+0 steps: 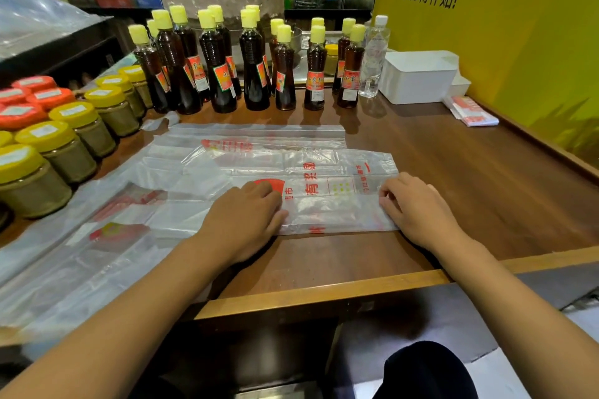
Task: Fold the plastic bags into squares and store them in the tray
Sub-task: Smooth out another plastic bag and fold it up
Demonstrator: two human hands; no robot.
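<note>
Behind the brown table (453, 172), a yellow wall (518, 26) reads "积分得补贴!". On the table lies a clear plastic bag (324, 191) with red writing. The left hand (249, 217) presses it flat; the right hand (418, 207) pinches its end. The white tray (418, 81) sits well apart, beside brown bottles (252, 65).

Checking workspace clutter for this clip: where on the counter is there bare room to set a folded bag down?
Bare wood lies right of the clear red-printed plastic bag under both hands, out to the brown wooden counter's raised right edge, below the white plastic tray and the red-and-white leaflets. A narrow strip runs along the near edge. Crowded: the dark yellow-capped bottles behind, and jars and loose bags on the left.
</note>
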